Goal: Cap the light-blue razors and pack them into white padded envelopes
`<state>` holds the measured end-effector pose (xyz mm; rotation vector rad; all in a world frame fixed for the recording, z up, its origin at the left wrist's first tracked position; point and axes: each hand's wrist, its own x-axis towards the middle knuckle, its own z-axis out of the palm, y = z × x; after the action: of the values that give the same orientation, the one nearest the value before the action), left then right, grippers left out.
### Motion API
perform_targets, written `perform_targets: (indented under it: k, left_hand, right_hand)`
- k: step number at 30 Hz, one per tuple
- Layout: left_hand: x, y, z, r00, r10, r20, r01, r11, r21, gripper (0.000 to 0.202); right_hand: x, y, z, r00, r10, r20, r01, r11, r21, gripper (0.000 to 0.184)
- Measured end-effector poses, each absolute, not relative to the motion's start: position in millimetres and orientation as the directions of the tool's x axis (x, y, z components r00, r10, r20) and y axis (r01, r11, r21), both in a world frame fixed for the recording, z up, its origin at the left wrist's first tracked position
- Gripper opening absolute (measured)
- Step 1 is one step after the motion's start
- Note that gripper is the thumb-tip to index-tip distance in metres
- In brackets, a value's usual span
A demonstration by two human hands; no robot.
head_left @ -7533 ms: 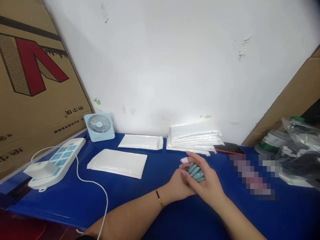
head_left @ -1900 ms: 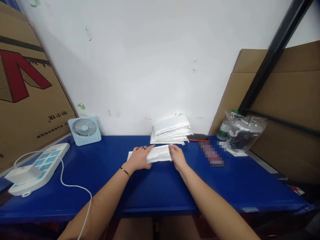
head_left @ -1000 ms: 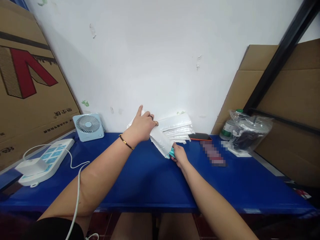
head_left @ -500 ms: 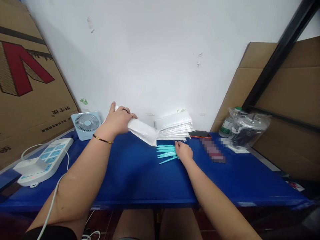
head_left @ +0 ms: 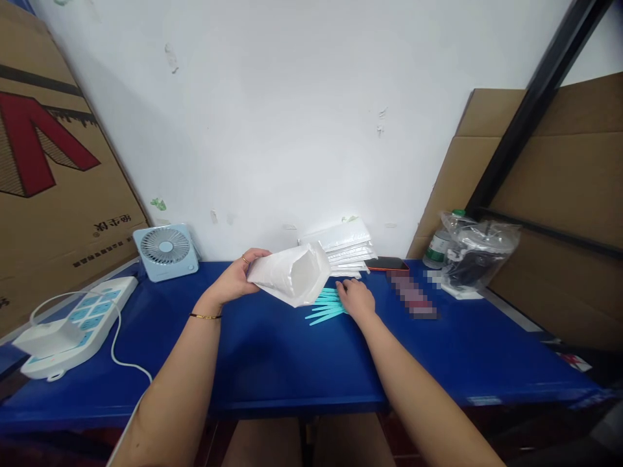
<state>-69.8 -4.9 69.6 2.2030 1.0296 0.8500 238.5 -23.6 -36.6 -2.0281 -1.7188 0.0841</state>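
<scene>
My left hand (head_left: 239,275) is closed on the far end of a white padded envelope (head_left: 277,275), thumb below and fingers above. The envelope's mouth gapes to the right, towards me. Its lower right corner overlaps several thin turquoise pointed sticks (head_left: 327,312), which fan out to the left on the table. My right hand (head_left: 357,299) has its curled fingers closed on the right ends of these sticks, hiding them. Behind the sticks, against the wall, lies a fanned stack of white padded envelopes (head_left: 348,246).
A blue table (head_left: 292,363) runs along the white wall. A small fan (head_left: 168,253) and a power strip (head_left: 92,318) with a white cable are at left. To the right lie a phone (head_left: 388,264), a bottle (head_left: 437,250) and a plastic-wrapped item (head_left: 474,259). Large cardboard (head_left: 53,214) flanks the table.
My left hand has turned the envelope so its mouth now gapes towards me, and brought it right, over the sticks' tips. My right hand has stayed at the sticks.
</scene>
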Motion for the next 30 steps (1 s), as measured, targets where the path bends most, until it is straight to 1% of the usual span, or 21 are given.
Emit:
perform_targets:
  k: [2, 4, 6, 7, 8, 9, 10, 12, 13, 14, 15, 16, 17, 18, 19, 20, 22, 24, 27, 30]
  left_hand:
    - [-77.1, 0.8, 63.9, 0.480, 0.825, 0.298, 0.542, -0.546, 0.639, 0.069]
    - [-92.7, 10.5, 53.9, 0.424, 0.866, 0.266, 0.712, -0.500, 0.493, 0.069]
    - [-114.5, 21.2, 39.4, 0.319, 0.932, 0.170, 0.891, -0.356, 0.282, 0.068]
    - [-125.8, 25.6, 31.7, 0.265, 0.957, 0.120, 0.944, -0.283, 0.173, 0.065]
    - [-136.1, 29.0, 24.6, 0.207, 0.975, 0.083, 0.972, -0.214, 0.092, 0.063]
    - [-144.1, 30.9, 18.9, 0.159, 0.987, 0.029, 0.986, -0.161, 0.047, 0.065]
    - [-148.9, 31.4, 15.2, 0.123, 0.992, -0.014, 0.992, -0.123, 0.037, 0.072]
    - [-145.5, 28.2, 13.5, 0.110, 0.994, -0.024, 0.991, -0.107, 0.084, 0.093]
    - [-136.6, 25.0, 14.9, 0.141, 0.990, 0.016, 0.982, -0.142, 0.126, 0.101]
    - [-123.2, 21.2, 16.8, 0.194, 0.978, 0.079, 0.964, -0.205, 0.168, 0.103]
    - [-106.3, 17.0, 18.4, 0.287, 0.950, 0.120, 0.926, -0.307, 0.220, 0.098]
    - [-86.9, 12.8, 19.2, 0.402, 0.906, 0.133, 0.859, -0.424, 0.288, 0.088]
    - [-66.4, 8.9, 18.6, 0.534, 0.835, 0.132, 0.758, -0.542, 0.361, 0.075]
    - [-46.3, 5.4, 16.8, 0.654, 0.748, 0.111, 0.656, -0.634, 0.410, 0.063]
    - [-27.9, 2.5, 13.8, 0.724, 0.683, 0.096, 0.589, -0.684, 0.430, 0.056]
    - [-12.0, 0.3, 10.2, 0.752, 0.653, 0.086, 0.562, -0.704, 0.434, 0.049]
    - [10.1, -2.3, 2.8, 0.760, 0.647, 0.061, 0.568, -0.707, 0.421, 0.035]
    - [19.6, -2.7, -2.7, 0.756, 0.654, 0.031, 0.585, -0.695, 0.417, 0.027]
    - [19.4, 0.1, -5.8, 0.749, 0.662, 0.012, 0.583, -0.668, 0.463, 0.025]
    - [15.7, 5.6, -6.1, 0.729, 0.682, 0.053, 0.571, -0.650, 0.502, 0.028]
  right_hand:
    - [244.7, -21.7, -36.8, 0.175, 0.959, 0.224, 0.886, -0.054, -0.461, 0.046]
    - [251.9, -19.9, -36.7, 0.126, 0.974, 0.189, 0.861, -0.013, -0.509, 0.041]
    - [257.9, -18.5, -36.7, 0.072, 0.982, 0.175, 0.841, 0.034, -0.539, 0.032]
    - [259.8, -18.1, -36.7, 0.037, 0.984, 0.177, 0.825, 0.070, -0.561, 0.029]
    - [260.9, -18.0, -36.9, -0.006, 0.983, 0.182, 0.803, 0.113, -0.585, 0.027]
    - [261.1, -18.1, -37.1, -0.051, 0.980, 0.192, 0.779, 0.160, -0.606, 0.025]
    - [260.5, -18.6, -37.2, -0.096, 0.974, 0.205, 0.753, 0.206, -0.625, 0.025]
    - [257.1, -20.4, -37.5, -0.170, 0.961, 0.220, 0.713, 0.274, -0.646, 0.023]
    - [254.6, -21.7, -37.7, -0.200, 0.955, 0.221, 0.696, 0.297, -0.654, 0.023]
    - [251.7, -23.2, -37.7, -0.230, 0.948, 0.218, 0.679, 0.317, -0.663, 0.023]
    - [248.6, -24.8, -37.8, -0.257, 0.942, 0.215, 0.661, 0.334, -0.672, 0.023]
    - [245.5, -26.4, -37.9, -0.282, 0.935, 0.212, 0.645, 0.349, -0.680, 0.022]
    - [242.5, -28.1, -38.0, -0.302, 0.929, 0.211, 0.629, 0.361, -0.689, 0.021]
    - [239.7, -29.6, -38.1, -0.319, 0.924, 0.211, 0.612, 0.371, -0.699, 0.021]
    - [237.4, -30.9, -38.2, -0.332, 0.920, 0.209, 0.596, 0.377, -0.709, 0.020]
    - [235.7, -31.9, -38.2, -0.343, 0.917, 0.205, 0.581, 0.378, -0.721, 0.020]
    - [234.6, -33.1, -37.9, -0.355, 0.915, 0.190, 0.557, 0.371, -0.743, 0.020]
    - [236.2, -33.0, -36.9, -0.351, 0.918, 0.187, 0.543, 0.362, -0.757, 0.020]
    - [240.4, -31.2, -34.5, -0.317, 0.924, 0.215, 0.538, 0.362, -0.762, 0.020]
    - [243.0, -28.5, -33.0, -0.272, 0.935, 0.226, 0.548, 0.344, -0.763, 0.023]
